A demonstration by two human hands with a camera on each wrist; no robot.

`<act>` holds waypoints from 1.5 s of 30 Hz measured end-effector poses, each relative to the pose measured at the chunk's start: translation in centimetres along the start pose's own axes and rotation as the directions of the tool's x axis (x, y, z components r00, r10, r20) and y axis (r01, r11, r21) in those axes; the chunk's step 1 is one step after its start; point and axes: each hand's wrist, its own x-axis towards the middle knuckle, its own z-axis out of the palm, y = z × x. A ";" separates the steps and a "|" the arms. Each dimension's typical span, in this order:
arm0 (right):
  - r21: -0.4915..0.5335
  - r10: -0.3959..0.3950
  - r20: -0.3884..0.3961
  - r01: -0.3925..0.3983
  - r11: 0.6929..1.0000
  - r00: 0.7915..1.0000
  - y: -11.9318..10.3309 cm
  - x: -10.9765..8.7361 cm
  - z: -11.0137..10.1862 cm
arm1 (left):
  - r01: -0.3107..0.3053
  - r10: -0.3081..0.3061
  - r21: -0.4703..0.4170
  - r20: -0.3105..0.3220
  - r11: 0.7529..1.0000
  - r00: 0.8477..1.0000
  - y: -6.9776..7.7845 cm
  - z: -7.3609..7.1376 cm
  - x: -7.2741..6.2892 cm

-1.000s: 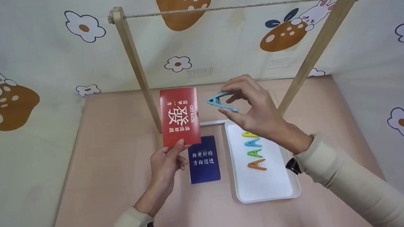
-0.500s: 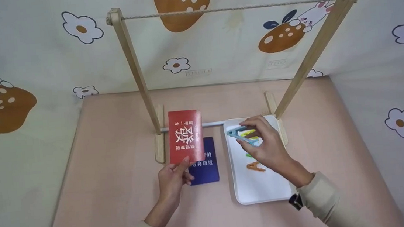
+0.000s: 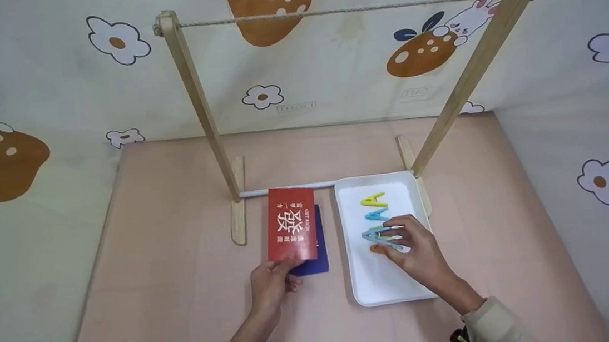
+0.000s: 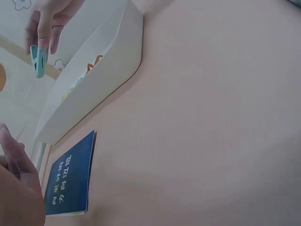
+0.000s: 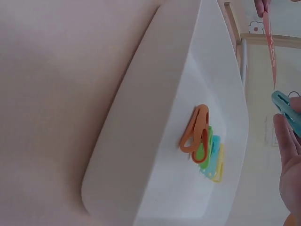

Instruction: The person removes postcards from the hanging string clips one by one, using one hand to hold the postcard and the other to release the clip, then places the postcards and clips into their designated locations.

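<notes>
My left hand [image 3: 268, 289] pinches the lower edge of a red card [image 3: 291, 222] with white Chinese characters. The card overlaps a dark blue booklet [image 3: 321, 261], which lies on the table in the left wrist view. Between the thumb and fingers of my right hand [image 3: 424, 257] is a light blue clothespin [image 3: 371, 236], raised above the white tray [image 3: 361, 285] as the left wrist view shows. In the tray lie a yellow clothespin [image 3: 374, 200], a second blue one [image 3: 377, 215], a green clothespin [image 5: 202, 157] and an orange clothespin [image 5: 200, 125].
Behind the card and tray stands a wooden frame [image 3: 198, 103], its two posts leaning apart. A rope [image 3: 345, 10] runs between their tops, and a white rod [image 3: 256, 193] joins them near the table [image 3: 168, 262]. A patterned cloth wall [image 3: 341, 83] rises behind.
Both hands have come down and nearer to me. The red card has moved down and right over the booklet; the held clothespin has dropped from beside the card to over the tray.
</notes>
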 end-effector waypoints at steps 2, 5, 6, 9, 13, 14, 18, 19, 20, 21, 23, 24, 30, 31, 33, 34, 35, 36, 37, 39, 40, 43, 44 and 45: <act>-0.023 0.012 0.002 -0.011 1.000 1.000 0.4 -0.4 0.0 | 0.015 -0.015 0.006 0.000 1.000 1.000 -0.5 0.1 -0.2; -0.063 0.024 0.015 -0.023 0.998 1.000 1.1 -1.0 0.1 | 0.027 -0.027 0.020 0.009 0.999 1.000 -1.2 0.2 -0.4; -0.077 0.028 0.018 -0.027 0.997 0.999 1.3 -1.2 0.2 | 0.030 -0.030 0.025 0.013 0.999 0.999 -1.5 0.2 -0.4; -0.121 0.046 0.027 -0.043 0.992 0.999 2.0 -2.0 0.2 | 0.039 -0.040 0.036 0.023 0.999 0.999 -2.1 0.3 -0.5; -0.187 0.051 0.008 -0.049 0.981 0.999 2.6 -2.8 0.3 | 0.075 -0.076 0.044 0.014 0.996 0.997 -2.8 0.5 -0.6; -0.204 0.044 0.000 -0.043 0.978 0.999 2.7 -2.9 0.3 | 0.087 -0.088 0.041 0.011 0.995 0.996 -2.9 0.6 -0.6; -0.256 0.029 0.002 -0.028 0.966 1.000 3.2 -3.3 0.2 | 0.126 -0.126 0.035 0.007 0.991 0.992 -3.3 0.7 -0.7; -0.273 0.034 0.010 -0.030 0.961 0.999 3.3 -3.3 0.2 | 0.136 -0.136 0.035 0.008 0.990 0.991 -3.4 0.7 -0.8; -0.294 0.041 0.018 -0.034 0.955 0.999 3.4 -3.4 0.2 | 0.144 -0.144 0.033 0.011 0.989 0.990 -3.5 0.7 -0.8; -0.314 0.053 0.024 -0.043 0.948 0.998 3.5 -3.5 0.2 | 0.150 -0.151 0.035 0.013 0.988 0.988 -3.5 0.7 -0.8; -0.358 0.084 0.035 -0.066 0.931 0.996 3.7 -3.6 0.2 | 0.164 -0.165 0.045 0.016 0.985 0.986 -3.6 0.5 -0.8; -0.379 0.102 0.038 -0.080 0.922 0.994 3.8 -3.7 0.2 | 0.171 -0.172 0.048 0.018 0.984 0.985 -3.6 0.5 -0.7; -0.452 0.183 0.030 -0.150 0.879 0.983 4.3 -4.2 0.1 | 0.190 -0.195 0.106 0.039 0.976 0.980 -3.5 0.0 -0.3; -0.457 0.190 0.027 -0.157 0.876 0.981 4.4 -4.3 0.1 | 0.189 -0.195 0.116 0.044 0.975 0.980 -3.5 -0.1 -0.2; -0.464 0.199 0.024 -0.165 0.870 0.980 4.5 -4.4 0.0 | 0.186 -0.194 0.129 0.054 0.974 0.980 -3.6 -0.1 -0.1; -0.469 0.201 0.023 -0.167 0.867 0.979 4.5 -4.4 0.0 | 0.188 -0.196 0.127 0.057 0.974 0.979 -3.7 -0.2 0.0; -0.472 0.205 0.022 -0.170 0.865 0.979 4.6 -4.4 0.0 | 0.192 -0.200 0.124 0.058 0.974 0.978 -3.7 -0.2 0.1; -0.479 0.209 0.021 -0.173 0.860 0.978 4.6 -4.4 0.0 | 0.192 -0.201 0.124 0.060 0.973 0.978 -3.8 -0.2 0.1; -0.489 0.210 0.022 -0.173 0.855 0.977 4.6 -4.4 0.0 | 0.195 -0.204 0.125 0.060 0.973 0.977 -3.8 -0.2 0.2; -0.504 0.217 0.023 -0.176 0.845 0.976 4.7 -4.4 0.1 | 0.200 -0.209 0.123 0.061 0.972 0.976 -3.9 -0.2 0.3; -0.511 0.220 0.023 -0.178 0.841 0.975 4.8 -4.3 0.2 | 0.201 -0.210 0.124 0.061 0.972 0.976 -3.9 -0.1 0.3; -0.525 0.230 0.022 -0.185 0.831 0.973 4.8 -4.3 0.3 | 0.200 -0.210 0.130 0.068 0.971 0.975 -3.9 0.0 0.4; -0.528 0.234 0.019 -0.189 0.828 0.972 4.9 -4.4 0.3 | 0.199 -0.210 0.130 0.073 0.971 0.975 -3.8 0.1 0.4; -0.531 0.235 0.015 -0.192 0.825 0.972 4.9 -4.4 0.3 | 0.196 -0.207 0.130 0.080 0.972 0.975 -3.8 0.1 0.4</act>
